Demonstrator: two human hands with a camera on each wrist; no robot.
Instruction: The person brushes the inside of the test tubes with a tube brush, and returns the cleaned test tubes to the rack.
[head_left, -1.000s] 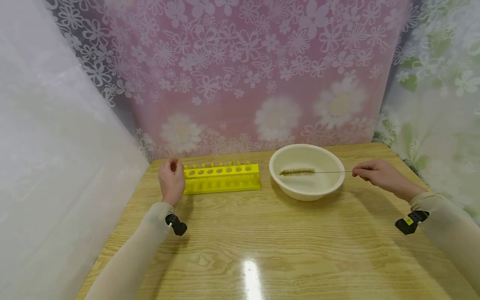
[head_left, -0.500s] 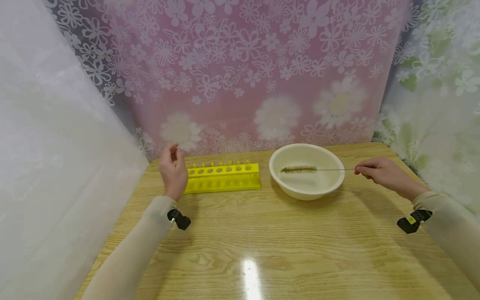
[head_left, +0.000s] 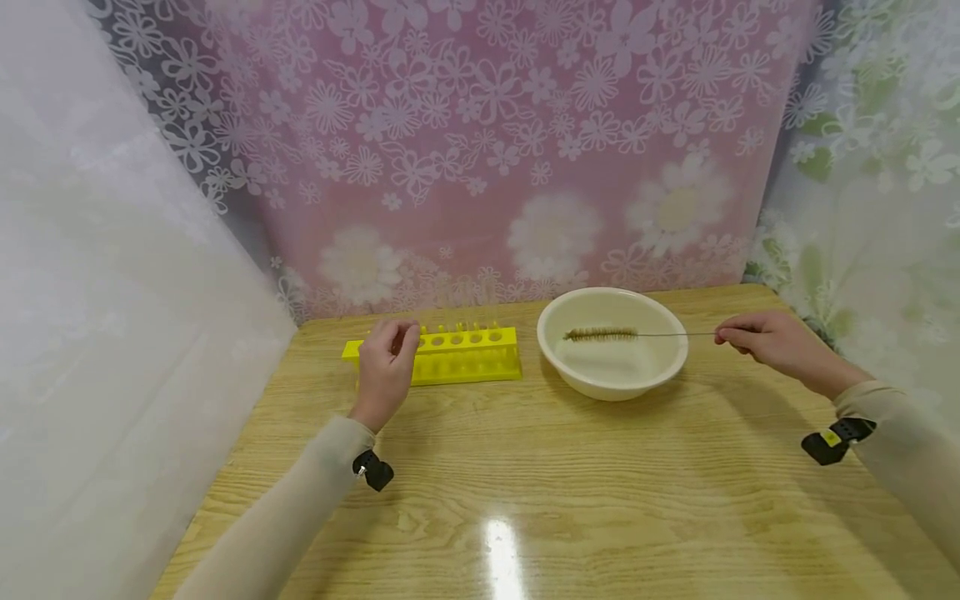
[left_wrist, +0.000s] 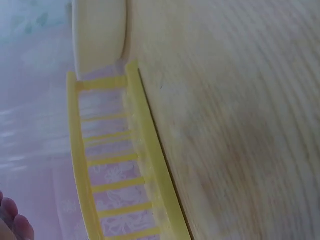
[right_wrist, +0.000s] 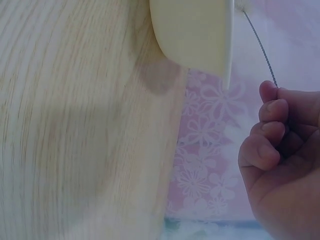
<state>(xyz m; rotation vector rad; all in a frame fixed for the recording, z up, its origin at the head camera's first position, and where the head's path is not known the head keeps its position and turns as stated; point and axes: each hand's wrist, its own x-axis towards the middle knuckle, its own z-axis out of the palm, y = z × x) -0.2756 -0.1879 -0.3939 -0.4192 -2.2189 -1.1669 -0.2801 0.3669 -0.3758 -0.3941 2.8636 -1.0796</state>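
My right hand (head_left: 772,342) pinches the thin twisted-wire handle of a test tube brush (head_left: 600,334), whose bristles hang over a white basin (head_left: 577,379). In the right wrist view the wire (right_wrist: 261,47) runs from between thumb and forefinger, the other fingers curled. My left hand (head_left: 387,371) is bent at the left part of a yellow test tube rack (head_left: 465,377), overlapping it in the head view. Only a few of its fingertips (left_wrist: 22,226) show in the left wrist view; I cannot tell whether they hold anything clear. Several clear test tubes (head_left: 490,300) stand upright along the rack's back right.
The rack and basin stand side by side near the back of a wood-grain table (head_left: 465,475). A pink flowered curtain (head_left: 465,192) hangs right behind them, with pale sheets (head_left: 150,292) at both sides. Black wrist cameras (head_left: 372,471) sit on both sleeves.
My left hand rises from the rack's left end, then moves right and down over the rack's left part. The right hand shifts slightly right and up with the brush.
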